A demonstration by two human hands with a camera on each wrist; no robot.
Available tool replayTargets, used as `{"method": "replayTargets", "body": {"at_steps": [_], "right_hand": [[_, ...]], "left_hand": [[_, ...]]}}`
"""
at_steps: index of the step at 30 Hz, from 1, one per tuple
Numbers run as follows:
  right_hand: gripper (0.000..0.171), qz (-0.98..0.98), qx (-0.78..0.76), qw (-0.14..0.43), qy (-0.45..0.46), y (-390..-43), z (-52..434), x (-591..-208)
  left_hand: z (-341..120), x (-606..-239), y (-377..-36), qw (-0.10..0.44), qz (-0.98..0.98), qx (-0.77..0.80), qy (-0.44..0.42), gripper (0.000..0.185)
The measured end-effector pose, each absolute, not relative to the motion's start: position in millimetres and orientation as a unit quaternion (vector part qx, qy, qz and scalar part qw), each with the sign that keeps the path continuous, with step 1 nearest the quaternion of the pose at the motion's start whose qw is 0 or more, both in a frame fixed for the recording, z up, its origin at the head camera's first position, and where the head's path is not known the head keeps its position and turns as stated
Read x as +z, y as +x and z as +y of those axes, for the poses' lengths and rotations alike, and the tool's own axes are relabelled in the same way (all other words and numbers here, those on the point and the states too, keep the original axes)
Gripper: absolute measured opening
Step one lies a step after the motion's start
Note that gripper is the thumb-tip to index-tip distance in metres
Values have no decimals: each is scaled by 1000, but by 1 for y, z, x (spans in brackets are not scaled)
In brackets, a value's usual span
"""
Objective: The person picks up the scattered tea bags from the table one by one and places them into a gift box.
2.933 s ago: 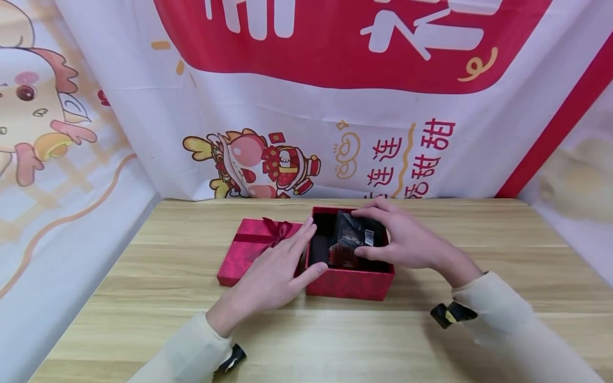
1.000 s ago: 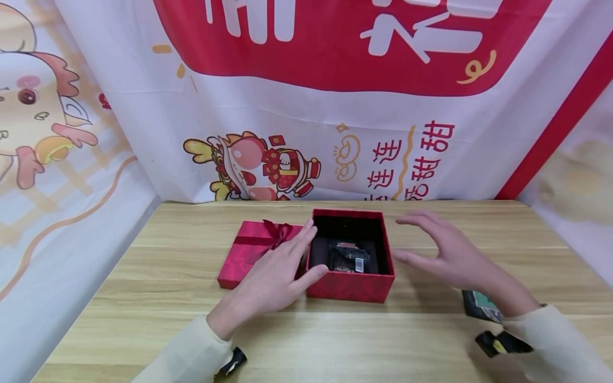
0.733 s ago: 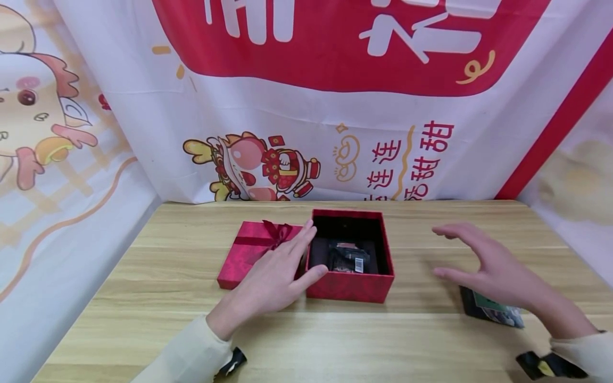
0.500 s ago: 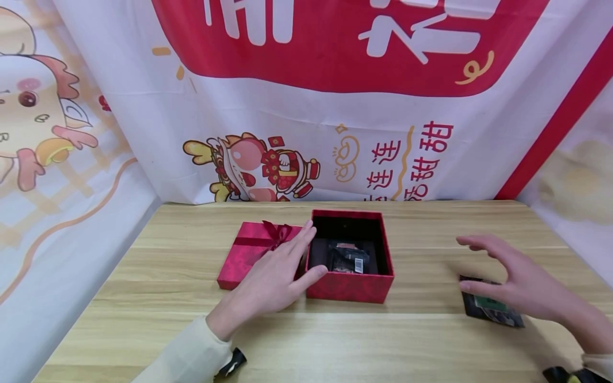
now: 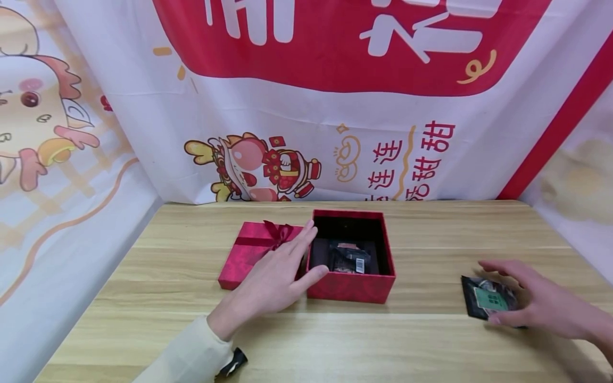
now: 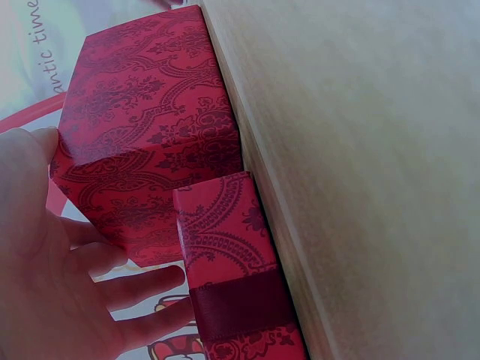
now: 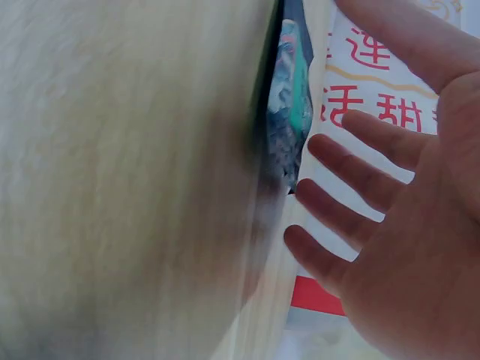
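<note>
The right hand (image 5: 536,303) has left the open red patterned cardboard gift box (image 5: 351,289) and swung out to four o'clock, fingers spread loosely over a flat black foil packet with a green label (image 5: 489,299) on the wooden bench (image 5: 335,340); contact looks slight, no grasp yet. One dark wrapped packet (image 5: 349,259) already lies in the box. The left hand (image 5: 273,282), flat and relaxed, steadies its nine o'clock wall. The ribboned red lid (image 5: 249,250) lies beside it, so closing seems left.
</note>
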State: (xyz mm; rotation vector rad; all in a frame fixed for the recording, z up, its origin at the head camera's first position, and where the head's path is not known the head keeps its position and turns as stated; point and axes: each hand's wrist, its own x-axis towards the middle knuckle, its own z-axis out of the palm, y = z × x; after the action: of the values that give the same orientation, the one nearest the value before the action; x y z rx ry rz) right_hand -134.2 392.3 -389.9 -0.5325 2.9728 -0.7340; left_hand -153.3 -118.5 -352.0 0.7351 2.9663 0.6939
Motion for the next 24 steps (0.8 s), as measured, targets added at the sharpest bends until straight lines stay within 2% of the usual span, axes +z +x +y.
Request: {"method": "replayTargets", "body": {"at_steps": [8, 19, 24], "right_hand": [[104, 972, -168, 58, -157, -139, 393, -389], [88, 975, -155, 66, -147, -142, 391, -389], [85, 975, -152, 46, -154, -141, 390, -390]], "left_hand": [[-119, -353, -154, 3, 946, 223, 234, 86], [-119, -353, -153, -4, 944, 231, 238, 86], [-119, -353, -154, 0, 945, 228, 236, 86]]}}
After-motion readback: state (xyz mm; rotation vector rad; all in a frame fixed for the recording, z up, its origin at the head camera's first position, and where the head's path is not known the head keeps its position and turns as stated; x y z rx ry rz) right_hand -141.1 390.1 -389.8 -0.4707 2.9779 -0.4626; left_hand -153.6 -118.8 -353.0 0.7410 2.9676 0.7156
